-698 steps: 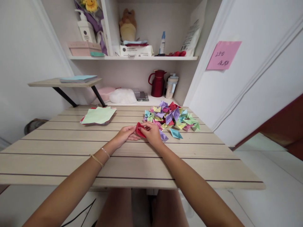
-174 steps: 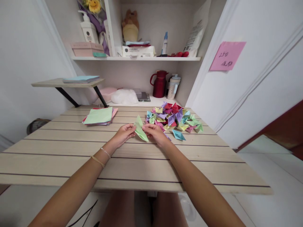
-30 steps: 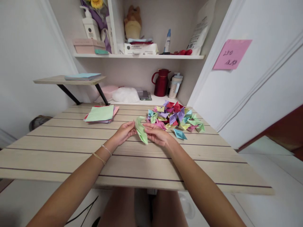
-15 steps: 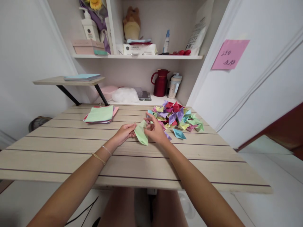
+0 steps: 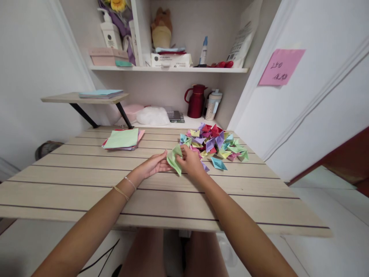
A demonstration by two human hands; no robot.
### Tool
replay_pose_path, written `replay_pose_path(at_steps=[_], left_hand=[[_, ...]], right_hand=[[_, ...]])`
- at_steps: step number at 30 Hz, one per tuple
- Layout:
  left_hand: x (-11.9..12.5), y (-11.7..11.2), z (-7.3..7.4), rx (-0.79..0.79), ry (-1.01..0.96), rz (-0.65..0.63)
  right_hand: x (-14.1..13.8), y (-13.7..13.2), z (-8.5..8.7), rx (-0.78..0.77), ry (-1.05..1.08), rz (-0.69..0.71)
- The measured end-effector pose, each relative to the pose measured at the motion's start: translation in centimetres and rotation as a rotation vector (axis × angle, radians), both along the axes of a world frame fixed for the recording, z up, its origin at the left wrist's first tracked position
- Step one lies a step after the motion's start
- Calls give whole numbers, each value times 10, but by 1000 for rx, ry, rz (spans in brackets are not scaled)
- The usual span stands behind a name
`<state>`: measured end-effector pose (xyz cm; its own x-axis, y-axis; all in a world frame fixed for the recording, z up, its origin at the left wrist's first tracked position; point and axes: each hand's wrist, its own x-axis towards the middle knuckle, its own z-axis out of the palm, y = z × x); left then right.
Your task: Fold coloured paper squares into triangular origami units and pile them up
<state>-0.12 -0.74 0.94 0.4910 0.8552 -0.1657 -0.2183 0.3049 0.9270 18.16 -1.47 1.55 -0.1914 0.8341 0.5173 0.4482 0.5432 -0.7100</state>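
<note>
A folded light green paper (image 5: 173,159) lies between my two hands over the middle of the wooden table (image 5: 86,181). My left hand (image 5: 152,166) pinches its left side with fingers closed. My right hand (image 5: 190,163) grips its right side, fingers curled over the fold. Just behind my right hand lies a heap of several folded paper shapes (image 5: 215,144) in many colours. A stack of flat coloured sheets (image 5: 122,139), green on top, rests on the table to the left.
A red jug (image 5: 196,102) and a white cup (image 5: 211,104) stand on the low shelf behind the table. A small side shelf (image 5: 77,99) juts out at left. The upper shelf (image 5: 170,69) holds bottles and boxes. A pink note (image 5: 281,66) sticks to the door at right.
My right hand has moved onto the green paper and closed over its right side, folding it further. My left hand stays on the paper's left side.
</note>
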Motion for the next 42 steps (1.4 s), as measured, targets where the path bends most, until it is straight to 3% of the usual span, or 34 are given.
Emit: replay_pose_path(at_steps=[5,9,15,26,34,39,42], left_hand=[[-1,-2,-2,37,36,-66],[-1,-6,-3,106,59,-120],[3,-11,2,148,108,-51],[10,-14,3,201,149,92],[9,-7,5,200,55,216],[5,-6,7,170,89,233],[3,-5,6,171,83,270]], right_hand=[[2,-3,1,17,-187,-19],[2,-3,2,35,-304,-138],[-6,-11,5,35,-463,-286],[-7,-6,-7,-100,-277,-139],[-5,1,-10,-147,47,25],[-7,3,-12,-353,313,24],[-8,7,-14,-370,454,102]])
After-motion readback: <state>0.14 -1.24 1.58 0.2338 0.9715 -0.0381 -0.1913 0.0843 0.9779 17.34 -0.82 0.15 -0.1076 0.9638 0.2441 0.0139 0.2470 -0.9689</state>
